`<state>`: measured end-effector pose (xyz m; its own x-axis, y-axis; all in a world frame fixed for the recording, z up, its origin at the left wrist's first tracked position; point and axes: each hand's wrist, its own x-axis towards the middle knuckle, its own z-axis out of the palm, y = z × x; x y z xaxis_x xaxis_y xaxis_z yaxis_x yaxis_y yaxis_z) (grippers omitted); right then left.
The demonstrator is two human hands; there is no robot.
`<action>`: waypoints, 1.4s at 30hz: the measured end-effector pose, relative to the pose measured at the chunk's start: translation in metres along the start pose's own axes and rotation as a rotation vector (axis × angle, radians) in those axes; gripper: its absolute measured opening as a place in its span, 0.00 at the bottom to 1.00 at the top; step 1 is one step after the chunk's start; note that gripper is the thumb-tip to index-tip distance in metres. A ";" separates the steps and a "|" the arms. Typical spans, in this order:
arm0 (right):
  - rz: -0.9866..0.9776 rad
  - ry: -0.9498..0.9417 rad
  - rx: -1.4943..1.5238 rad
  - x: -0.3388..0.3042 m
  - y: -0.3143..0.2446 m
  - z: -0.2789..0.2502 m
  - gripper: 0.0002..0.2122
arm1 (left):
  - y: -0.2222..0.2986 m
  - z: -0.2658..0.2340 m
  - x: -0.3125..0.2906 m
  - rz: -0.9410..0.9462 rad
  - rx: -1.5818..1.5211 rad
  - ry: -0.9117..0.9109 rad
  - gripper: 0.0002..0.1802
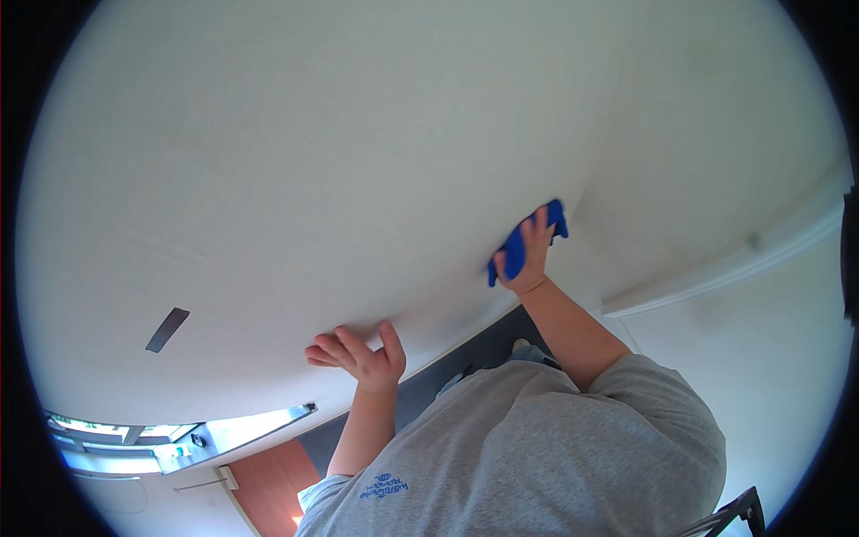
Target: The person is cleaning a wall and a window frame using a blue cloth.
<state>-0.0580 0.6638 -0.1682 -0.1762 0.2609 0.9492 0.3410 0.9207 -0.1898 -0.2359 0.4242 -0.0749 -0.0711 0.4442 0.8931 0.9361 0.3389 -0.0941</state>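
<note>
Head view: right hand (528, 255) presses a blue cloth (519, 246) flat to the white wall (313, 161), close to the corner.

The fingers spread over the cloth, pinning it against the wall rather than clutching it. The left hand (358, 353) is open, empty, palm braced on the wall lower down, well apart from the cloth. To wipe well here, I'd judge: keep the palm flat, pressure even, and overlap the strokes toward the corner seam while the left hand steadies the body.
</note>
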 end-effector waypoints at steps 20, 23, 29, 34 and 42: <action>0.263 0.283 0.132 0.143 -0.018 -0.031 0.31 | -0.005 0.011 -0.007 0.006 0.078 0.051 0.44; 0.204 0.210 0.118 0.143 -0.064 -0.020 0.32 | -0.006 0.004 -0.010 -0.009 0.069 0.036 0.45; -0.108 0.039 0.040 0.131 -0.160 0.009 0.35 | -0.024 -0.050 -0.013 -0.145 -0.273 0.027 0.44; 0.017 0.111 0.081 0.149 -0.130 -0.004 0.35 | -0.093 -0.093 0.006 -0.270 -0.074 0.087 0.41; 0.061 0.123 0.030 0.140 -0.230 0.031 0.35 | -0.158 -0.082 -0.003 -0.125 0.172 0.219 0.36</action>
<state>-0.1900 0.4978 0.0003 -0.0409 0.2811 0.9588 0.3196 0.9129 -0.2539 -0.3550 0.3015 -0.0271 -0.0890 0.2075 0.9742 0.8513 0.5236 -0.0338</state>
